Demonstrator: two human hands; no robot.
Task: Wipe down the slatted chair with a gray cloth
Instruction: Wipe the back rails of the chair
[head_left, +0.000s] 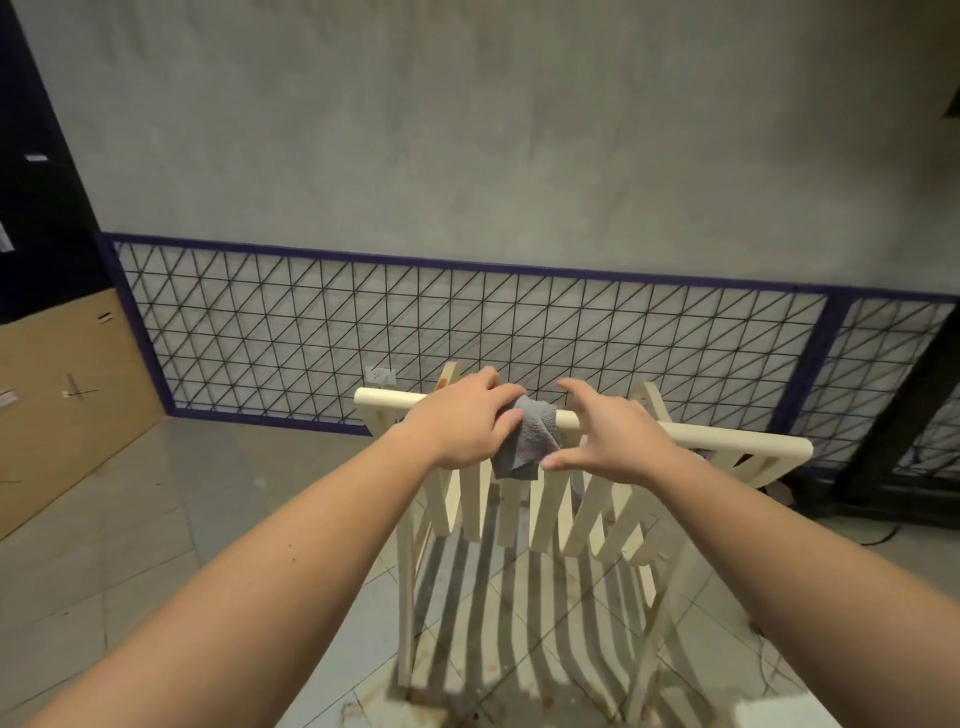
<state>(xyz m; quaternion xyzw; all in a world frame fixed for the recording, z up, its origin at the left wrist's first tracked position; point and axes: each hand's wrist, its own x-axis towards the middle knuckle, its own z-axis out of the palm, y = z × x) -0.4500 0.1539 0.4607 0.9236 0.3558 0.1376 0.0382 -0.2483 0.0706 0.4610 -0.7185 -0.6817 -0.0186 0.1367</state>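
A cream slatted chair (737, 444) stands in front of me, its top rail running left to right and its slats dropping toward the tiled floor. A small gray cloth (530, 439) hangs draped over the middle of the rail. My left hand (462, 421) lies on the rail with its fingers closed on the cloth's left side. My right hand (608, 436) hovers just right of the cloth, fingers spread, thumb near the cloth's lower edge and holding nothing.
Behind the chair runs a wire grid panel (311, 332) with a dark blue frame, under a gray concrete wall. A brown board (62, 395) leans at the left. A dark post (904, 410) and a cable lie at the right. Gray tiles cover the floor.
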